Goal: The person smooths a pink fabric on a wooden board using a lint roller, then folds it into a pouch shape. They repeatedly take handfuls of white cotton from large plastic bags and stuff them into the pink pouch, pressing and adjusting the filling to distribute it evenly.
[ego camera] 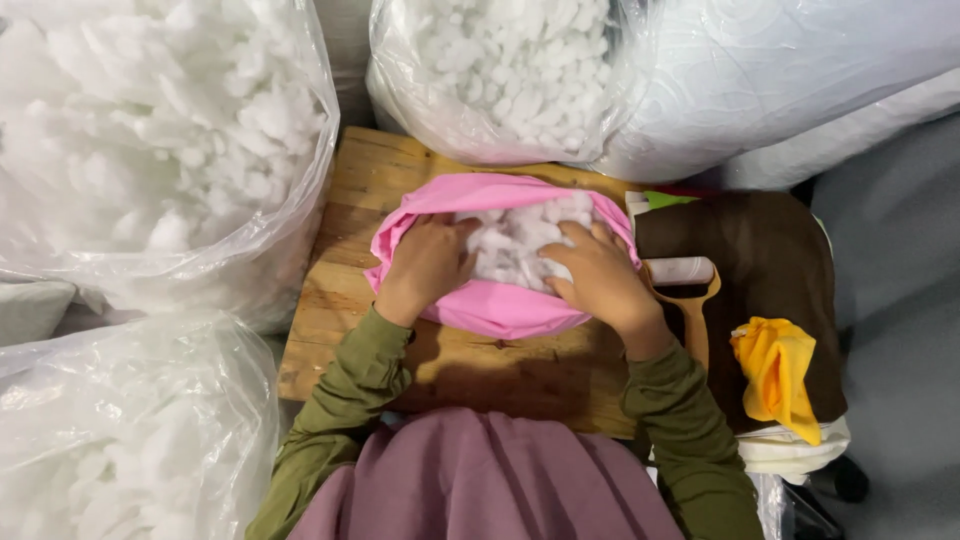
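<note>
A pink fabric cover lies open on a wooden board, holding white fluffy stuffing. My left hand presses into the stuffing at the cover's left side, fingers curled down into it. Resting on the stuffing at the right side is my right hand, its fingers spread and pushing the filling inward. Both arms wear olive green sleeves.
Big clear plastic bags of white stuffing stand at the left, lower left and top centre. A white quilted bundle lies at top right. To the right are a brown cloth, a yellow cloth and a white roll.
</note>
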